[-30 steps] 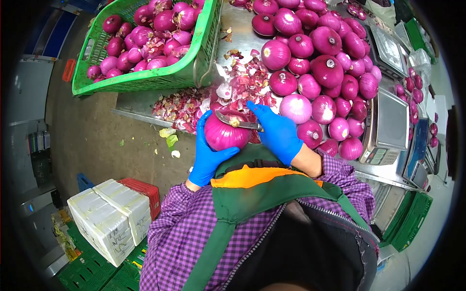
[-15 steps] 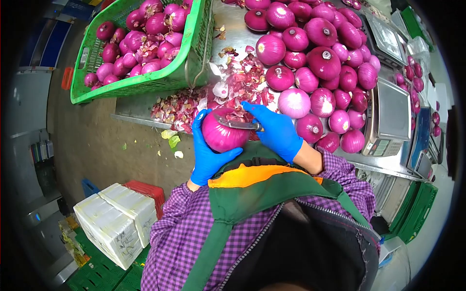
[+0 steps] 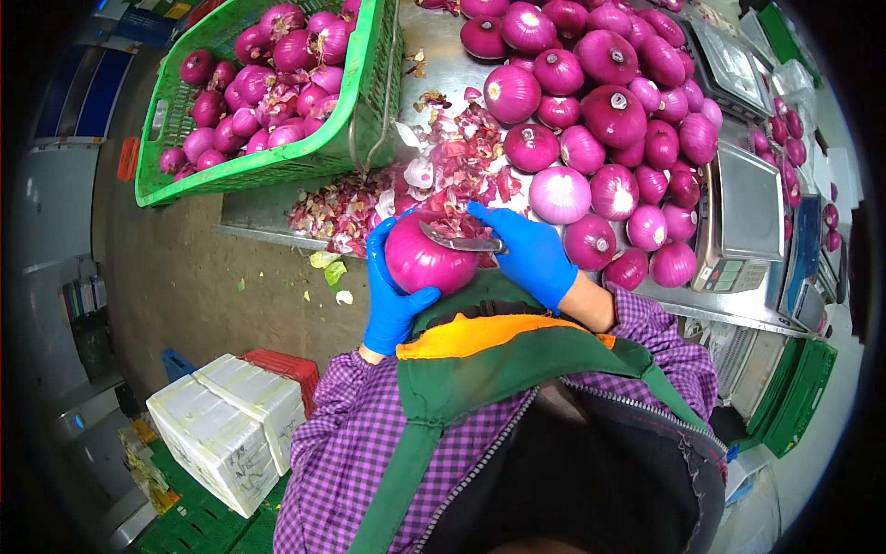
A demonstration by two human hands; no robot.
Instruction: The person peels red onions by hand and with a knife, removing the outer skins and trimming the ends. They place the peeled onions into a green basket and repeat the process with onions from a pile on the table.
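Note:
My left hand [image 3: 389, 300], in a blue glove, is wrapped round a large red onion [image 3: 425, 261] from its left and lower side. In my blue-gloved right hand [image 3: 535, 254] is a small knife [image 3: 471, 244] with a curved blade. The blade's tip lies against the upper part of the onion; the handle is mostly hidden in my fingers. Just beyond both hands, a heap of loose onion skins [image 3: 461, 152] covers the front of the metal table [image 3: 443, 69]. To the right of the skins sits a pile of smooth red onions [image 3: 586, 148].
A green crate [image 3: 346, 120] of onions with papery skins stands at the table's left. Weighing scales [image 3: 748, 208] line the right side. A white foam box [image 3: 217, 434] and a red crate [image 3: 286, 367] are at lower left. Leaf scraps [image 3: 332, 270] lie on the floor.
The knife blade has shifted slightly right and its tip now shows against the onion. My left thumb has drawn back a little to the left. Both hands keep their hold.

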